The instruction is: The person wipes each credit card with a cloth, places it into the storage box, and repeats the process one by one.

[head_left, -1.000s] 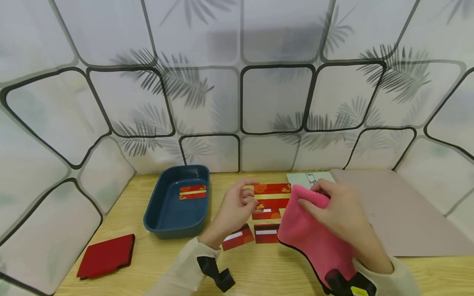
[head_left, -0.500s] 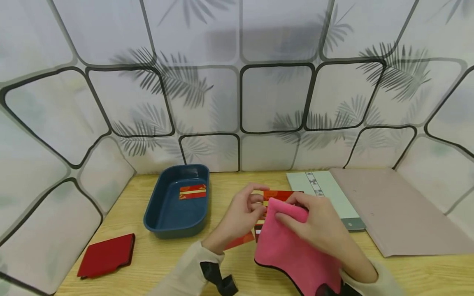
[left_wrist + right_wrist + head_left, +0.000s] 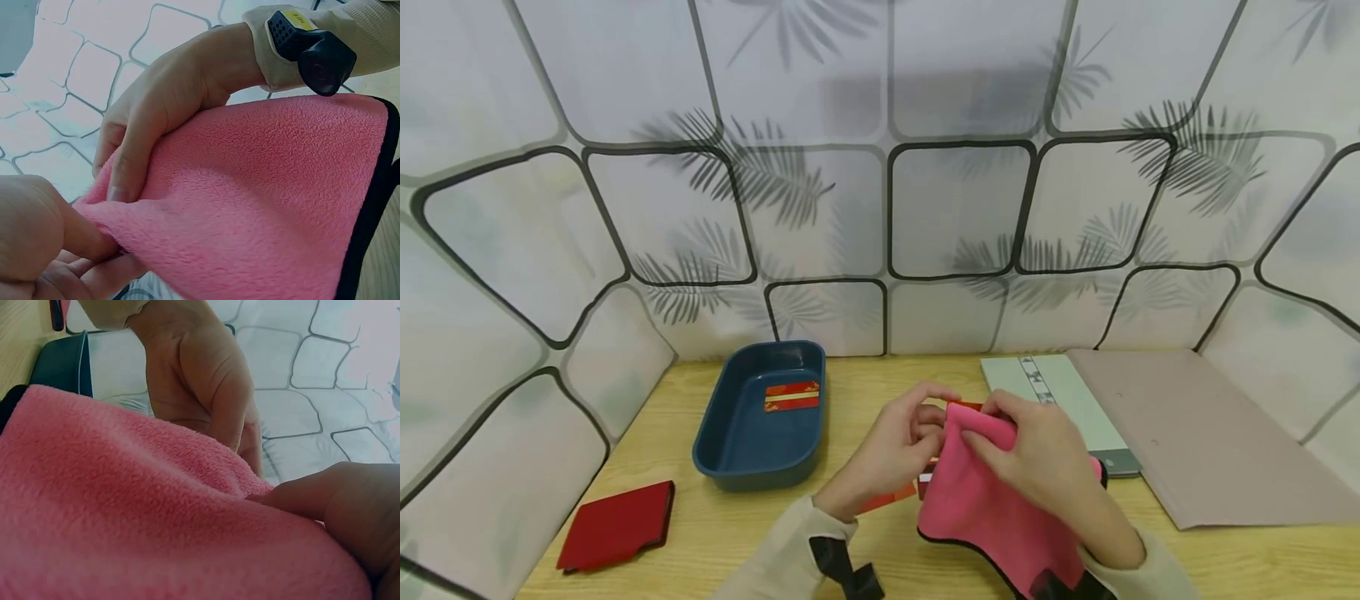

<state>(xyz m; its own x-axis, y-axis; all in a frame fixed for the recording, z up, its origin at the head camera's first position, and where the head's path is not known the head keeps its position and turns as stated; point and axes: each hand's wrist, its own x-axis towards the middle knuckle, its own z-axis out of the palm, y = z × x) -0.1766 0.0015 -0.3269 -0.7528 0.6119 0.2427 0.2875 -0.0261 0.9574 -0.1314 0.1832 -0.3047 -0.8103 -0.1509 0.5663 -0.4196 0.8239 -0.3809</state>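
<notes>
A pink fleecy cloth [image 3: 985,508] with black edging hangs over the table, folded at its top. My right hand [image 3: 1048,467] grips that fold between thumb and fingers; the grip also shows in the left wrist view. At the cloth's left edge, my left hand [image 3: 898,446] pinches it with curled fingers, its thumb against the pile in the left wrist view [image 3: 206,206]. Part of the left fingers is hidden behind the cloth. Red bank-style cards lie beneath, mostly covered; one red card [image 3: 887,500] peeks out by the left wrist.
A blue tray [image 3: 718,467] holding one red and yellow card [image 3: 792,397] stands at the back left. Nearer on that side lies a red wallet-like case [image 3: 616,527]. A pale green notebook [image 3: 1075,400] and a large pinkish-grey board [image 3: 1195,450] lie at right.
My right hand has carried the cloth leftward over the red cards, uncovering the green notebook. The left hand has shifted right a little and now meets the cloth's edge.
</notes>
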